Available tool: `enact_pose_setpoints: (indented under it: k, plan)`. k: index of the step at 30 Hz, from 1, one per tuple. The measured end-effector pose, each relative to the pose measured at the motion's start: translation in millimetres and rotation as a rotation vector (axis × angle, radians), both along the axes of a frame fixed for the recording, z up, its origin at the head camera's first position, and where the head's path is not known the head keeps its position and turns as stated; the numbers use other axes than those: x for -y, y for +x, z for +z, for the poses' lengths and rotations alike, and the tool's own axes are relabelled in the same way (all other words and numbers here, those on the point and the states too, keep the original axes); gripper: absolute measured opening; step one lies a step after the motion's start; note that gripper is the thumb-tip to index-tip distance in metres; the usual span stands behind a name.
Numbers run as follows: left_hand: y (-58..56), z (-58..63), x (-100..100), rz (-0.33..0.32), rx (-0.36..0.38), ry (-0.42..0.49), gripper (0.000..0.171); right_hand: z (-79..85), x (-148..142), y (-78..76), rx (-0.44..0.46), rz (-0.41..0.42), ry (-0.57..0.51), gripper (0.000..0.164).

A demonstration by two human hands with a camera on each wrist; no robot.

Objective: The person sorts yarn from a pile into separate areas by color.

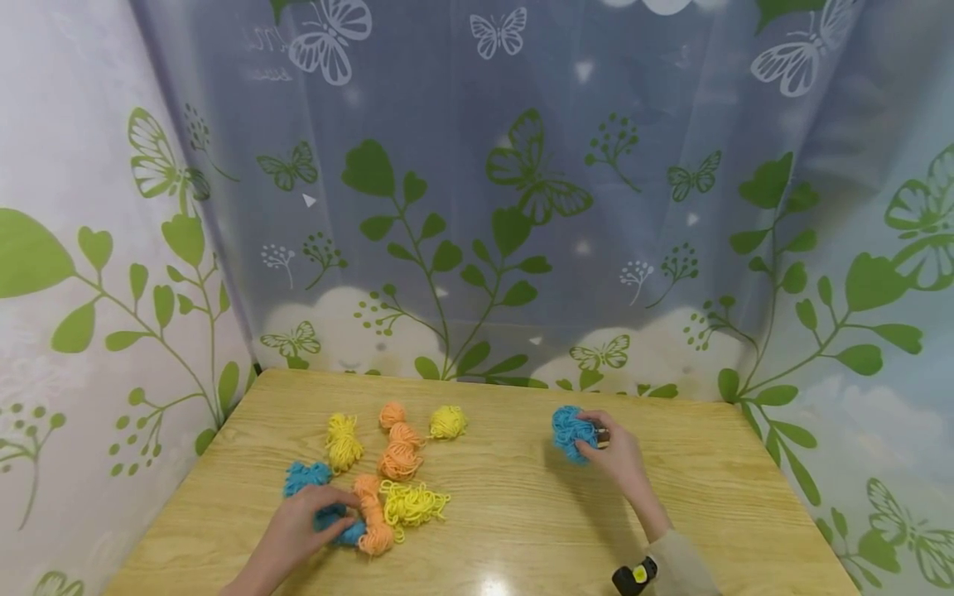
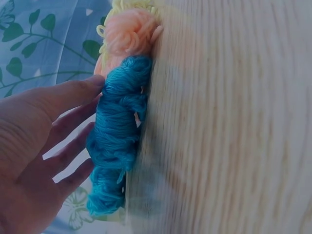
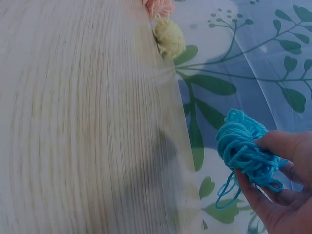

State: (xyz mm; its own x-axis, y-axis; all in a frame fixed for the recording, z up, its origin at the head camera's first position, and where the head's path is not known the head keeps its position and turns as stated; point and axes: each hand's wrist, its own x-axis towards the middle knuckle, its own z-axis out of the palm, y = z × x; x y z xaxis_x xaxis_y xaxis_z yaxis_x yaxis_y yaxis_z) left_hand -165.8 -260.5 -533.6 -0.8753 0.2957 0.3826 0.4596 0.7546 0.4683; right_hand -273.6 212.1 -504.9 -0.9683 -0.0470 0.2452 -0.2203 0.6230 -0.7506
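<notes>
Hanging in the air over the right part of the wooden table [image 1: 522,513], a blue yarn bundle [image 1: 570,434] is pinched by the right hand [image 1: 617,447]. It is held between the thumb and the fingers, with the gap closed up as far as the soft yarn lets it. A thin loop is left sticking out. On the left, a row of blue yarn [image 2: 117,126] is laid on the table, and the left hand [image 1: 305,521] is placed just beside it. Its fingers are spread and bent a little, and nothing is gripped; whether the yarn is touched by the thumb cannot be told. Next to the row, an orange bundle [image 1: 373,526] is set, and beside that, messy yellow yarn [image 1: 413,502] is heaped. Farther back, a long yellow bundle [image 1: 344,443], some lumpy orange yarn [image 1: 401,454] and a round yellow ball [image 1: 447,422] are placed from left to right. Behind the table, a cloth [image 1: 462,83] covered with leaves and butterflies is hung.
</notes>
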Motion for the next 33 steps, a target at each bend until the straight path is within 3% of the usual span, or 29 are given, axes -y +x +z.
enact_pose_setpoints:
  k: [6, 11, 21, 27, 33]
  plan:
    - [-1.3, -3.8, 4.3, -0.029, 0.001, -0.013, 0.021, -0.9, -23.1, 3.1, -0.032, -0.024, 0.011, 0.038]
    - [0.1, -3.2, 7.6, -0.04, 0.05, -0.014, 0.025, -0.4, -41.3, 6.8, -0.03, -0.054, 0.035, 0.039]
    - [0.6, -0.3, 9.7, -0.077, 0.161, -0.154, 0.034, -4.3, -76.9, 11.7, 0.048, -0.108, 0.067, 0.04]
    - [-0.2, -2.0, 9.4, -0.06, 0.133, -0.168, 0.034, -12.3, -93.5, 13.3, 0.081, -0.15, 0.103, 0.042]
    - [1.5, 0.4, 8.4, -0.049, 0.046, -0.146, 0.035, -17.8, -103.7, 14.9, 0.091, -0.148, 0.143, 0.042]
